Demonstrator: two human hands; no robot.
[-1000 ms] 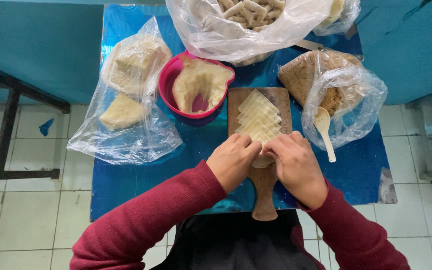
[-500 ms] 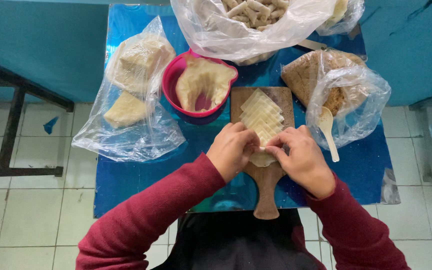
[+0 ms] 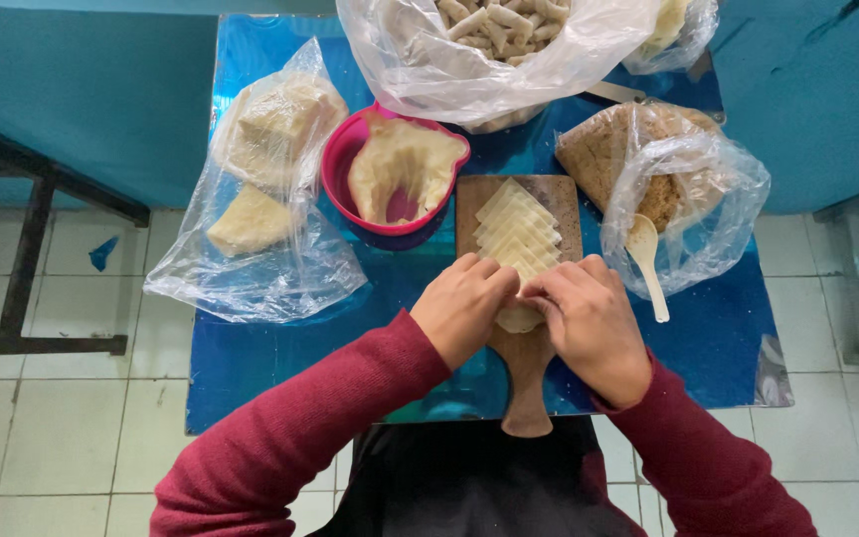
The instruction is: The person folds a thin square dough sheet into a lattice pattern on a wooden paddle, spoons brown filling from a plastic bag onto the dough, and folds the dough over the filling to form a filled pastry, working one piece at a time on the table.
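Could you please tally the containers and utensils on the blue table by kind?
Plastic bags: 4 —
Pink bowl: 1
Wooden board: 1
Spoon: 1
Total: 7
Both hands, left hand and right hand, work a wrapper on the board.

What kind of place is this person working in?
Probably a small food-preparation spot, home or stall: a blue table on a tiled floor, a wooden board with pale wrappers, and bagged food.

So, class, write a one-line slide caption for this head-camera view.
Left hand and right hand pinch a pale dough piece on a wooden board atop a blue table.
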